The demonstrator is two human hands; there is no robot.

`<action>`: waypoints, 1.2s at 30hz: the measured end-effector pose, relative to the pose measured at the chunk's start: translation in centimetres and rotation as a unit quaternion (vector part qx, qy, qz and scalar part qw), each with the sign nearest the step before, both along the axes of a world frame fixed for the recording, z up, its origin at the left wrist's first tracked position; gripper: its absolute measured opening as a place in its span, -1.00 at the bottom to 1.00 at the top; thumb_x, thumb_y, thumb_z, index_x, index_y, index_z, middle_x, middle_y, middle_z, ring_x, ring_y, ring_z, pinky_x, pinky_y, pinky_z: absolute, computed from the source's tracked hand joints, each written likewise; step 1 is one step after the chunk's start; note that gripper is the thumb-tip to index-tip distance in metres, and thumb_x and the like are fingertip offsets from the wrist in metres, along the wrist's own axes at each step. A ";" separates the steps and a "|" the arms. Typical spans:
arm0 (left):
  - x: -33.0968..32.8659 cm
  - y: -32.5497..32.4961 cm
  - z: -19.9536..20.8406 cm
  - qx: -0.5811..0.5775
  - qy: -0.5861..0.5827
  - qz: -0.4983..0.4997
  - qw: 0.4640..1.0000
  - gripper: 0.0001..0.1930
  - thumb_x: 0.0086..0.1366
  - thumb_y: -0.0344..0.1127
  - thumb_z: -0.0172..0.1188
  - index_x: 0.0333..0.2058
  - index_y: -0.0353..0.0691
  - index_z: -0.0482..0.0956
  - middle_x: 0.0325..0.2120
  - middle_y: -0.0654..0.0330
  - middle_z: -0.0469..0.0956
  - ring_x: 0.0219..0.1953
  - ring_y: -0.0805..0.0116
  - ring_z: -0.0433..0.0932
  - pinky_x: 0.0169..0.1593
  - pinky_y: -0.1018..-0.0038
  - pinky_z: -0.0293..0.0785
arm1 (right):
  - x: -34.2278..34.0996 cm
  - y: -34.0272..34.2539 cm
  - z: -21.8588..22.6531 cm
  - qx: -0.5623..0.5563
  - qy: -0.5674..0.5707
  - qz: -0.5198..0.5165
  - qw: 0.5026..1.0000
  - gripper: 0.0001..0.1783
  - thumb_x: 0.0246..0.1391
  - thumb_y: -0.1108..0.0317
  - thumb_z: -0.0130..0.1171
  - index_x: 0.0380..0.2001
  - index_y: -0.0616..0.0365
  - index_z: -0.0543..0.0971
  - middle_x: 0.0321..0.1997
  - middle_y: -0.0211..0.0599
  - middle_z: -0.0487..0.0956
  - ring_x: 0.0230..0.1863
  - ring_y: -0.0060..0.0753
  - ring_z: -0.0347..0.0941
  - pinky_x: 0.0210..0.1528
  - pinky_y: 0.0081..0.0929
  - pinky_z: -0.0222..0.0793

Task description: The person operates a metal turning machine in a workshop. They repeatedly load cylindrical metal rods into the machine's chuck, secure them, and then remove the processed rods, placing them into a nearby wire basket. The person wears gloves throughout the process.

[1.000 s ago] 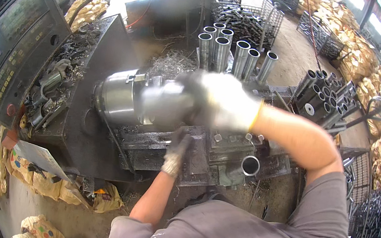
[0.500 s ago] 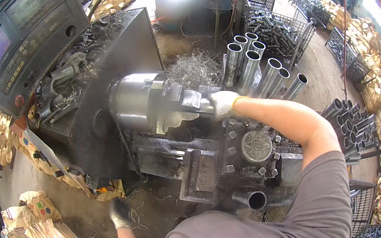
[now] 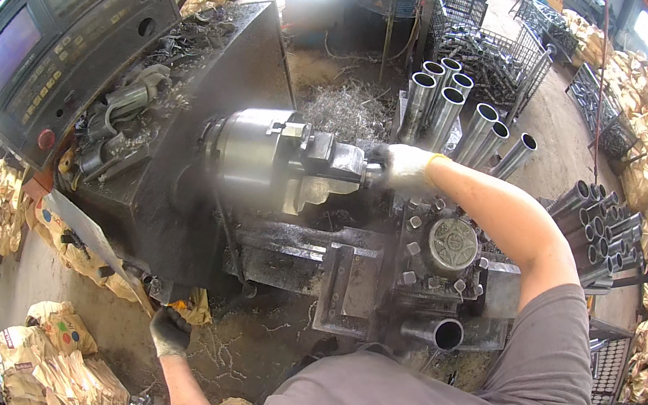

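Note:
My right hand (image 3: 411,169), in a white glove with dark fingertips, reaches across the lathe. Its fingers are closed round the end of a metal tube (image 3: 369,175) at the chuck jaws; the glove hides most of that end. The large steel chuck (image 3: 253,146) stands to its left. Low on the left, my left hand (image 3: 172,334), in a dark-stained glove, has its fingers curled beside the lower end of a slanting flat panel (image 3: 95,239). Whatever those fingers hold, if anything, is hidden. Nearer my body, a short tube (image 3: 438,333) lies below the tool post (image 3: 451,247).
Several bright steel tubes (image 3: 447,108) stand upright beyond the lathe, and more are stacked (image 3: 597,227) at the right. A control panel (image 3: 55,37) rises at the left. Metal shavings (image 3: 346,112) lie behind the chuck. Paper sacks (image 3: 53,363) sit on the floor at lower left.
My left hand has moved left and up, to the panel's lower end. My right hand stays at the tube by the chuck. The whole view has shifted slightly.

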State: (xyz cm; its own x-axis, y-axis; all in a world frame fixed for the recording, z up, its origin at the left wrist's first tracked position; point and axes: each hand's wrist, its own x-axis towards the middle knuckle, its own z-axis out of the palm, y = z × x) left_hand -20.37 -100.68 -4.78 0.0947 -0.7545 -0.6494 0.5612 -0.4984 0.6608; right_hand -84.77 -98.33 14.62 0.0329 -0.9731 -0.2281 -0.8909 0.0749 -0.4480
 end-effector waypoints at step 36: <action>-5.2 26.7 -5.3 -0.123 -0.537 -0.404 0.730 -0.63 0.39 -0.08 0.25 -0.06 -0.24 0.77 -0.13 -0.13 0.76 -0.05 -0.04 0.76 0.04 0.20 0.63 | 12.3 38.1 -7.4 -0.288 -0.297 -0.257 0.873 -0.02 -0.09 0.48 0.52 0.44 0.31 0.36 0.20 -0.09 0.68 -0.11 -0.43 0.70 -0.01 -0.47 0.62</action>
State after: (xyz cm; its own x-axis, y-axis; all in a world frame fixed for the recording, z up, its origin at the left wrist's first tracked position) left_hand -25.52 -73.96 -10.12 -0.0908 -0.9269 -0.3641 -0.7593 -0.1721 0.6276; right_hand -72.51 -60.27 7.23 -0.4968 -0.8413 0.2131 -0.4026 0.0058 -0.9154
